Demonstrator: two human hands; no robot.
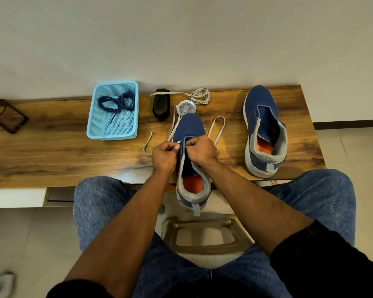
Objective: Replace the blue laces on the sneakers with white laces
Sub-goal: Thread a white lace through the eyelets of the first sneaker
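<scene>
wooden tabletop [52, 147] stands against a pale wall. at its near edge both hands work on one blue sneaker [188, 127], heel hanging over the edge: the left hand [165, 153] pinches a white lace [216, 127] at the eyelets, the right hand [200, 150] curls on the opposite side of the tongue. a second blue sneaker [264, 130], unlaced, sits toward the right edge. another white lace [199, 96] lies coiled at the far edge, beside a round tin [186, 106] and a black brush [161, 104]. one light blue basket [113, 110] holds the blue laces [117, 102].
</scene>
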